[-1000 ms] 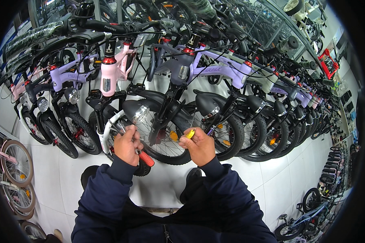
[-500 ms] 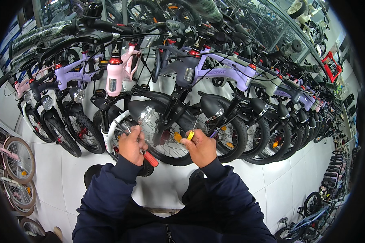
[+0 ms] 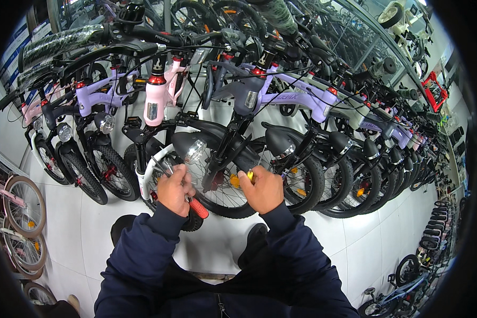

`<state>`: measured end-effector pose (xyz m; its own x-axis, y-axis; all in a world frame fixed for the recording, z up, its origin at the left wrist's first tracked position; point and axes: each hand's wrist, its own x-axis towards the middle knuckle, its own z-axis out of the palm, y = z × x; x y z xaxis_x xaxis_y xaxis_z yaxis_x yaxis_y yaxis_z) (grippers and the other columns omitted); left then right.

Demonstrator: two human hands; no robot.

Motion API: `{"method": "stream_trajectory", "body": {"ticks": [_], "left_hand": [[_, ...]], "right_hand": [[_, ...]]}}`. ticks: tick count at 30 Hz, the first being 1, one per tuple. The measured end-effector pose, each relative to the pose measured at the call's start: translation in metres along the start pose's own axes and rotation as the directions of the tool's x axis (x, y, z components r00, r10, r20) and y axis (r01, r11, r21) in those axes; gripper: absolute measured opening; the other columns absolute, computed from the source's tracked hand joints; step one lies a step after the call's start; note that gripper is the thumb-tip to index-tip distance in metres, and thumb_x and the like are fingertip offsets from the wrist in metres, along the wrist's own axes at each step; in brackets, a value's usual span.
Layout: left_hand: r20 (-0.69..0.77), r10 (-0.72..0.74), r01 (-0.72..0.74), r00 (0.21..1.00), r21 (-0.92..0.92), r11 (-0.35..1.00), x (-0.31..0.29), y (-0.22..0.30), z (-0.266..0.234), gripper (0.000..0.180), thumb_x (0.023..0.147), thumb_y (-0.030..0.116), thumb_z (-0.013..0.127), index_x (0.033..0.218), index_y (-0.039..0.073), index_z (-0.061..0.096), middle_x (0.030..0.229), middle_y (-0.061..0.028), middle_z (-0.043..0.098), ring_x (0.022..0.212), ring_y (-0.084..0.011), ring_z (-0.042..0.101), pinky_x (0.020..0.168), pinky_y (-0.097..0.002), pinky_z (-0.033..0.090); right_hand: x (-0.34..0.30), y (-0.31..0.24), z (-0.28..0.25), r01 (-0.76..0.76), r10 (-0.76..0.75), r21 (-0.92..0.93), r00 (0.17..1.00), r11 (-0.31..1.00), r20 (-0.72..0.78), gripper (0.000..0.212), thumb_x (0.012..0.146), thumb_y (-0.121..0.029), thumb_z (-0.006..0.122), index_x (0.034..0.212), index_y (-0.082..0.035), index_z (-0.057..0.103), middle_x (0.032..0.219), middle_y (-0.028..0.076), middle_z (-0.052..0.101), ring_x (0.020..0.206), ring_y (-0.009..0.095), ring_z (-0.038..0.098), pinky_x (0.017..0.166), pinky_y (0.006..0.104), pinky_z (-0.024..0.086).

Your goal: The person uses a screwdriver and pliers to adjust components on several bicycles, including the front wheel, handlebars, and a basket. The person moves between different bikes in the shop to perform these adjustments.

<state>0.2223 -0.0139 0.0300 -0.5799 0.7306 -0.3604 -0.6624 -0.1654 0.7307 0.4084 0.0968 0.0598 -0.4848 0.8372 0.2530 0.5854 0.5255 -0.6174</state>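
Note:
My left hand (image 3: 174, 190) is closed around a red-handled tool (image 3: 199, 208); the red grip sticks out below my palm. Grey metal shows above the fingers beside the white fork of the pink bicycle, but whether it belongs to the same tool I cannot tell. In my right hand (image 3: 263, 190) is a yellow-handled screwdriver (image 3: 250, 175), thumb along the handle and thin shaft pointing up. Both hands are in front of the bicycles' front wheels, apart from each other. Nearest to the left hand is the black headlight (image 3: 188, 146); another headlight (image 3: 278, 142) sits above the right.
A tight row of bicycles with pink (image 3: 155, 100) and purple frames (image 3: 297, 100) spans the view, handlebars reaching toward me. More bicycles stand at the lower left (image 3: 25, 206) and lower right (image 3: 400, 289). My shoes are on the white tiled floor (image 3: 217, 241).
My right hand has turned a little, so its thumb covers more of the yellow handle. The left hand keeps its hold on the red-handled tool. The whole view has shifted slightly.

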Motion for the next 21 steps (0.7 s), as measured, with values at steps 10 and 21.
{"method": "stream_trajectory", "body": {"ticks": [10,21], "left_hand": [[-0.018,-0.013,0.013,1.000,0.003,1.000,0.001,-0.001,0.000,0.009,0.092,0.019,0.058,0.089,0.011,0.055,0.069,0.0016,0.051,0.051,-0.0091,0.038,0.050,-0.0290,0.036],[-0.032,-0.017,0.017,0.999,-0.015,1.000,0.001,-0.001,0.000,0.011,0.091,0.019,0.060,0.092,0.010,0.054,0.070,0.0009,0.051,0.051,-0.0095,0.039,0.050,-0.0293,0.037]], "right_hand": [[0.007,0.006,0.008,-0.426,0.275,0.869,0.892,0.252,0.358,0.016,0.094,-0.014,0.052,0.101,-0.001,0.057,0.089,0.016,0.067,0.059,0.017,0.060,0.056,0.0287,0.049],[-0.001,0.013,0.012,-0.231,0.141,0.691,0.973,0.685,0.185,0.026,0.087,-0.017,0.069,0.105,-0.001,0.060,0.095,0.015,0.068,0.075,0.022,0.067,0.066,0.0337,0.054]]}}
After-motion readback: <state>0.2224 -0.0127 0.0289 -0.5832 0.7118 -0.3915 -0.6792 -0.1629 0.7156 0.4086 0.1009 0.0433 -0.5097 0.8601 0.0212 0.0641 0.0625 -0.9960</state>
